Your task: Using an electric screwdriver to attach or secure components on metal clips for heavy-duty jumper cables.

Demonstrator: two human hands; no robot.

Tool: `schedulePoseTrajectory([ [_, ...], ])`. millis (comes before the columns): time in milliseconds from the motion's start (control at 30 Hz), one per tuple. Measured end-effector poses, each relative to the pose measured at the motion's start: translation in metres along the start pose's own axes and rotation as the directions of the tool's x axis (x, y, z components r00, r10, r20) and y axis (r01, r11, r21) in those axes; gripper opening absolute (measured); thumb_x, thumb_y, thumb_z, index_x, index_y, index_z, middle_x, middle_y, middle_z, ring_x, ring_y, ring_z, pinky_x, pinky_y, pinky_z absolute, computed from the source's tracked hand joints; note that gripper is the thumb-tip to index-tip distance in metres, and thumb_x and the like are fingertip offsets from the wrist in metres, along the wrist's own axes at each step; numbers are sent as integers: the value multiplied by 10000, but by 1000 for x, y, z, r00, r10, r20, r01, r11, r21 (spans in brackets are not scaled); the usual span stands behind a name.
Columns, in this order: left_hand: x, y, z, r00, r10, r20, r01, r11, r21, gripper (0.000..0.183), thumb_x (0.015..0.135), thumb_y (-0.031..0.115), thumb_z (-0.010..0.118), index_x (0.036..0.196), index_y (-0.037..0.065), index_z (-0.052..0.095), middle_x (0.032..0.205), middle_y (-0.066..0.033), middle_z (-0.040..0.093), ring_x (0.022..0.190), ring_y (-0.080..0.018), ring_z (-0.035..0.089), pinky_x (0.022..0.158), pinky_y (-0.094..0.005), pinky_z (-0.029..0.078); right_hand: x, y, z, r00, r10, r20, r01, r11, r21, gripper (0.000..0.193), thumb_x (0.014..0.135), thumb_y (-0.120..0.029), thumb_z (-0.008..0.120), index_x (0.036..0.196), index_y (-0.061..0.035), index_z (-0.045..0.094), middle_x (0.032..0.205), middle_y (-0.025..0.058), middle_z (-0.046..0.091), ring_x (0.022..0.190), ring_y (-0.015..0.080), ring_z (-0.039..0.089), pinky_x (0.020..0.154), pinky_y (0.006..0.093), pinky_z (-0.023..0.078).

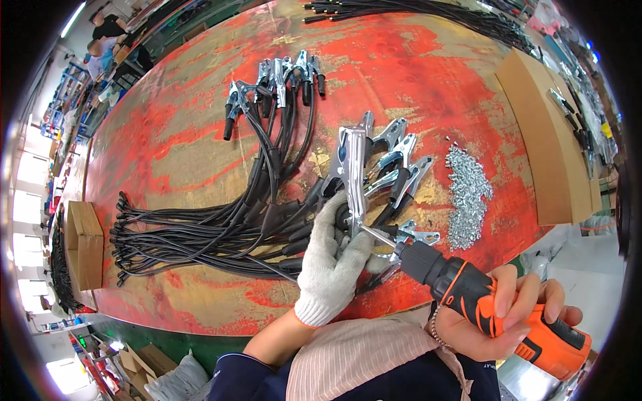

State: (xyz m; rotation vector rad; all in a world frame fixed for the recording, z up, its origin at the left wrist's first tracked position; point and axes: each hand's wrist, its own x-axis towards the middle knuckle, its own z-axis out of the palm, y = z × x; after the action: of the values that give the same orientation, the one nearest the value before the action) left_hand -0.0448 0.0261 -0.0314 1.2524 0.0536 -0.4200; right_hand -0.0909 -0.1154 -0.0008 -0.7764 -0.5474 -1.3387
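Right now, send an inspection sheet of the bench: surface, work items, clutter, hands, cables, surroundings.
Surface: table red, with worn brownish patches.
Work items: metal clamp in hand; power driver with bit tip at the clamp's lower end, contact unclear; more clamps in two groups.
Clutter: pile of small metal parts; large cardboard box right, smaller carton left.
Hands: left hand gloved, gripping the clamp; right hand bare, around the driver.
Cables: black cables bunched across the table; another bundle at the far edge.
Surroundings: two people far left.
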Motion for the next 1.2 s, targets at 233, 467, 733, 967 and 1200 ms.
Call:
schedulePoseTrajectory([
  [233, 7, -6, -5, 999, -18, 48, 12, 991, 133, 542, 859, -8, 520, 1344, -24, 278, 1039, -132, 527, 778, -139, 613, 669, -255, 534, -1, 6, 11, 1000, 5, 21, -4, 997, -81, 708, 700, 42, 584, 1314, -160, 297, 994, 24, 403, 681, 95, 459, 655, 227, 382],
  [467, 23, 11, -32, 772, 608, 185, -560, 514, 650, 573, 793, 54, 640, 1260, -25, 317, 1017, -121, 594, 740, -133, 611, 553, -254, 506, 18, -10, 2, 983, 96, -157, -78, 991, 113, 613, 707, 55, 580, 1248, -96, 335, 881, 18, 444, 620, 126, 474, 630, 275, 402],
  [733, 14, 38, -22, 619, 455, 640, -624, -210, 752, 499, 773, 213, 637, 1159, -80, 517, 652, -53, 595, 479, -166, 563, 448, -299, 440, -53, 35, -22, 298, 932, -205, -954, 300, -25, 510, 712, 27, 737, 1143, -31, 470, 934, 49, 610, 843, 146, 616, 732, 291, 516],
  [967, 35, 51, -20, 716, 518, 468, -419, -218, 882, 494, 806, 254, 637, 1170, -57, 519, 620, -81, 600, 463, -214, 563, 448, -328, 441, -42, 46, -47, 264, 883, -389, -937, 331, 116, 527, 730, 105, 674, 1173, -82, 460, 947, 70, 622, 839, 152, 626, 677, 285, 529],
  [1200, 183, 68, -81, 489, 737, 467, -3, -534, 846, 543, 730, 278, 688, 1196, 73, 499, 1047, -149, 596, 976, -312, 566, 751, -430, 478, -21, 33, -68, 438, 815, -379, -853, 510, 112, 501, 806, 84, 590, 1247, -88, 424, 960, 59, 603, 829, 146, 613, 696, 288, 527],
])
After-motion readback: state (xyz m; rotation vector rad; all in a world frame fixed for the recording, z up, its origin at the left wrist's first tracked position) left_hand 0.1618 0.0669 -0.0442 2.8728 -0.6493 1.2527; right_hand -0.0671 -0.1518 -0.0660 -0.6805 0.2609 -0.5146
